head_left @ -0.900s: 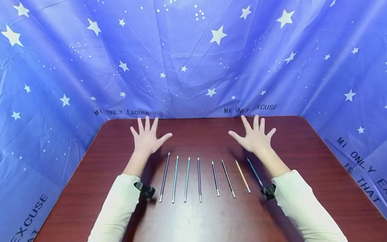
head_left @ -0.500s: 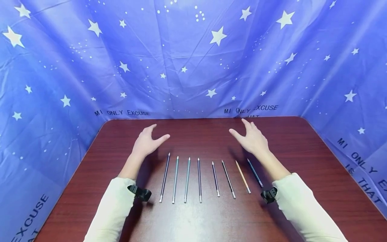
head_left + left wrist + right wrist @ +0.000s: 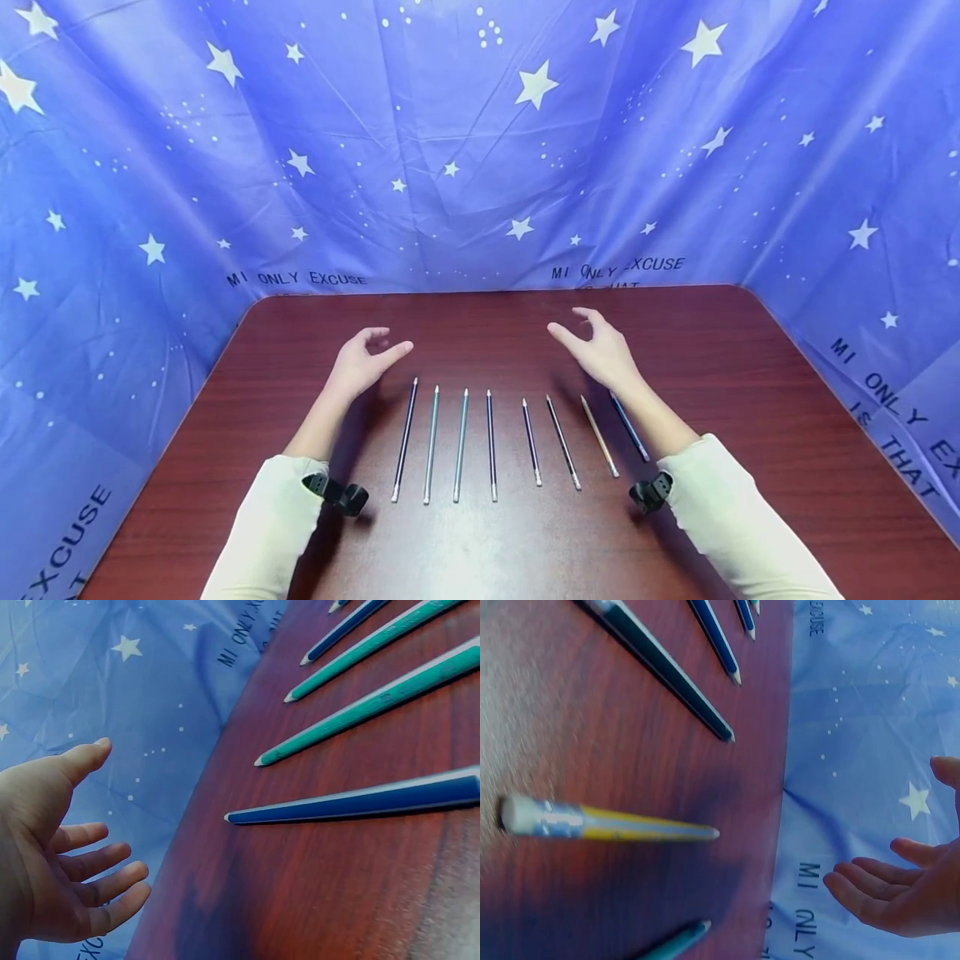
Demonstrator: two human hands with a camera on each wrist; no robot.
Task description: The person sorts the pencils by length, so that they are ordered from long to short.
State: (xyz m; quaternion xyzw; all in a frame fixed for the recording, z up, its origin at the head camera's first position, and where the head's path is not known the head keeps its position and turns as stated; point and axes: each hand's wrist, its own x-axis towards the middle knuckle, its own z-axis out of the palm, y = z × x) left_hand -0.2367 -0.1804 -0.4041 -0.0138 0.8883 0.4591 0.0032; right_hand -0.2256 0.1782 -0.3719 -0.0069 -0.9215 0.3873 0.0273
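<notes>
Several pencils lie in a spaced row on the table, tips pointing away. At the left end is a dark blue pencil (image 3: 405, 440), followed by two green pencils (image 3: 375, 709) and another blue pencil (image 3: 491, 446). Shorter ones lie to the right, among them a black pencil (image 3: 563, 442), a yellow pencil (image 3: 645, 826) and a blue-green pencil (image 3: 630, 427) at the far end. My left hand (image 3: 362, 362) hovers beyond the left pencil's tip, fingers relaxed and thumb apart, holding nothing. Above the right-hand pencil tips, my right hand (image 3: 600, 346) is likewise loosely bent, with nothing in it.
The reddish-brown wooden table (image 3: 262, 375) has a star-printed blue curtain (image 3: 450, 125) behind it and along both sides. Black cameras are strapped at both wrists, the left camera (image 3: 337, 493) and the right camera (image 3: 649, 492), below pale sleeves.
Both hands have gone from wide-spread fingers to relaxed, slightly bent ones. They have drawn back a little toward the pencils, the right one also moving left. The pencils stay in place.
</notes>
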